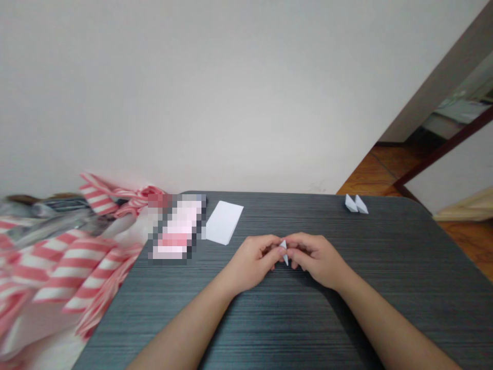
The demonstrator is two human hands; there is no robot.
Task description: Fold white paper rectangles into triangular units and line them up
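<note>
My left hand (252,259) and my right hand (316,257) meet at the middle of a dark grey table (269,318). Both pinch a small folded white paper piece (284,251) between their fingertips. Only a pointed bit of the paper shows between the fingers. Both forearms rest on the table top. A stack of white paper slips (224,222) lies just beyond my left hand. Two folded white paper pieces (356,204) stand side by side at the far right of the table.
A blurred pink and white object (177,231) lies at the table's far left. Red and white striped cloth (57,267) is heaped to the left of the table. A pale wall stands behind; wooden floor (370,177) and a doorway are at the right.
</note>
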